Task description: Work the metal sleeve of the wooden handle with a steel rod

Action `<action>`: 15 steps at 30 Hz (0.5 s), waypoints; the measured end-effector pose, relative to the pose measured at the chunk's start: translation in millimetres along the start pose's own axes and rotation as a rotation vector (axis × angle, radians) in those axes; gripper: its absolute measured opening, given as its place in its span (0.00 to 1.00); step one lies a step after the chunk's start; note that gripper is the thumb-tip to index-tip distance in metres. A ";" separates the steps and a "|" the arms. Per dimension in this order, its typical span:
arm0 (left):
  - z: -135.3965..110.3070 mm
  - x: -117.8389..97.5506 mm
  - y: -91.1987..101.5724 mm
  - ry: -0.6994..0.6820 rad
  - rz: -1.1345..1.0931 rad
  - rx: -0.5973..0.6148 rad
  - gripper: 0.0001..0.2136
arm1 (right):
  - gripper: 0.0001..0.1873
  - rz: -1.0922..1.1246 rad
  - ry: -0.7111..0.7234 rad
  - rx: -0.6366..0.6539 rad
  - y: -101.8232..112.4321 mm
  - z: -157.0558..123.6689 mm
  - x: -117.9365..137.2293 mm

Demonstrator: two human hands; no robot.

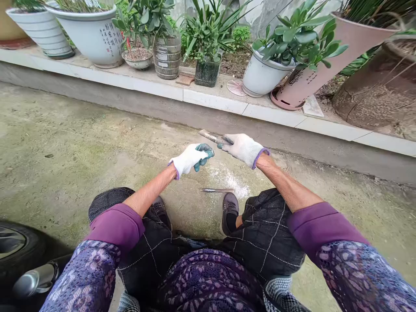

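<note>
gripping a metal tool (212, 137) by one end, the gloved right hand (243, 148) is holding it above the concrete ground (81, 151). the left hand (191, 158) is curling shut just below it, contents hidden. a metal rod (217, 190) is lying beside white dust (236, 185), near the shoes (229, 209).

white gloves (191, 158), purple sleeves (113, 225)
</note>
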State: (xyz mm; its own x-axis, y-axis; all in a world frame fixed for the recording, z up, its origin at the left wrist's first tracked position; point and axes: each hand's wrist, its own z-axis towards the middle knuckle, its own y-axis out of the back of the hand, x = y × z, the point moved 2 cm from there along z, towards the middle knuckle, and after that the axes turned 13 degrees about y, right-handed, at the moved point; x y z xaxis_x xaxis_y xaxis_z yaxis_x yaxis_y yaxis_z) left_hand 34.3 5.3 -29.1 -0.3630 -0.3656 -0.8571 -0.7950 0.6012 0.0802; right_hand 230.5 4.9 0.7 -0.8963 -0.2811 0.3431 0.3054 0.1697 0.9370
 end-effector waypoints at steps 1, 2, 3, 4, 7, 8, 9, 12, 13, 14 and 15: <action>0.1 0.5 1.1 -0.006 -0.036 0.016 0.06 | 0.14 0.085 -0.014 -0.027 0.8 -1.1 2.2; 0.6 1.2 2.2 -0.013 -0.064 0.028 0.06 | 0.14 0.186 -0.040 -0.043 1.4 -2.8 4.8; 1.3 1.9 3.4 -0.021 -0.082 0.032 0.06 | 0.13 0.299 -0.069 -0.053 2.0 -5.1 7.8; 2.2 2.5 4.3 -0.028 -0.090 0.033 0.07 | 0.14 0.417 -0.094 -0.053 2.4 -8.0 11.2; 5.0 3.2 5.4 -0.050 -0.053 0.024 0.05 | 0.16 0.739 -0.081 -0.012 3.6 -18.1 21.2; 5.6 2.7 5.4 -0.060 -0.023 0.016 0.04 | 0.18 0.817 -0.060 0.020 3.6 -21.6 23.4; 5.8 1.9 5.6 -0.071 0.014 0.007 0.03 | 0.20 0.878 -0.037 0.066 3.3 -24.9 24.7; 5.2 -2.0 8.1 -0.110 0.144 0.018 0.03 | 0.24 0.950 0.043 0.237 1.5 -32.7 24.4; 5.1 -3.2 9.7 -0.128 0.180 0.043 0.03 | 0.24 0.938 0.066 0.300 0.9 -34.7 23.3; 5.3 -4.1 11.6 -0.145 0.213 0.072 0.06 | 0.25 0.911 0.084 0.358 0.5 -36.4 22.2; 5.9 -4.5 13.4 -0.158 0.249 0.100 0.07 | 0.25 0.875 0.095 0.413 0.2 -38.0 21.1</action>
State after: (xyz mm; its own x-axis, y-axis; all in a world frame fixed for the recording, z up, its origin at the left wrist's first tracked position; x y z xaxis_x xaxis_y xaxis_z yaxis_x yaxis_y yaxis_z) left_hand 28.1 19.1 -27.1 -0.4543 -0.0878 -0.8865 -0.6366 0.7281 0.2541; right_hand 223.9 -36.9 10.6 -0.3705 0.0305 0.9283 0.6985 0.6680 0.2568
